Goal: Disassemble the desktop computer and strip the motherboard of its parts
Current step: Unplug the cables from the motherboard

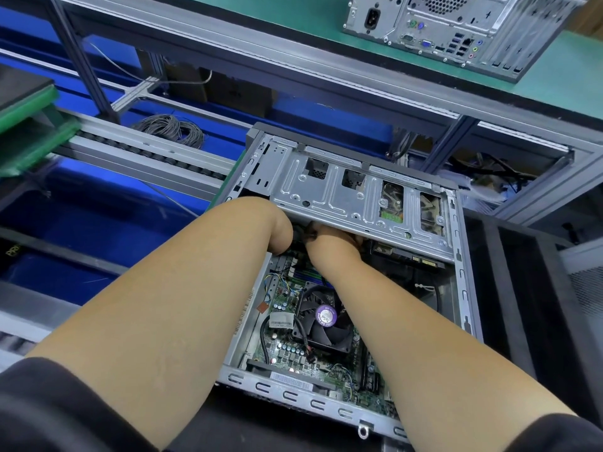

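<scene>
An open desktop computer case (463, 272) lies on its side in front of me. Its green motherboard (287, 350) shows inside, with a black CPU fan (326, 321) bearing a purple label. A silver drive cage (352, 194) spans the far part of the case. Both my forearms reach in under the cage's near edge. My left hand (280, 226) and my right hand (329, 234) meet there around something dark, perhaps a cable bundle. The fingers of both hands are hidden beneath the cage.
A second computer case (456, 27) stands on the green upper shelf at the back right. A roller conveyor rail (146, 154) runs at the left, with a coil of grey wire (173, 128) behind it. Black foam bins (528, 288) sit to the right.
</scene>
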